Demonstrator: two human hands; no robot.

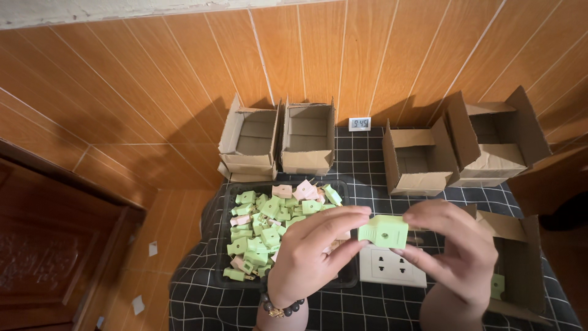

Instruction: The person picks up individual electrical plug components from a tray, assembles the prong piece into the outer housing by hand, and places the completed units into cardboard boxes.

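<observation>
A green plug (384, 231), judged light, rigid and smooth, is being pinched at its ends between the left hand (312, 251) and right hand (456, 248), fingers closed on it.

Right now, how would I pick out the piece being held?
Find the black tray of green and pink plugs on the checked cloth. Just right of it, both hands hold one green plug above a white socket; it alone is lifted.
</observation>
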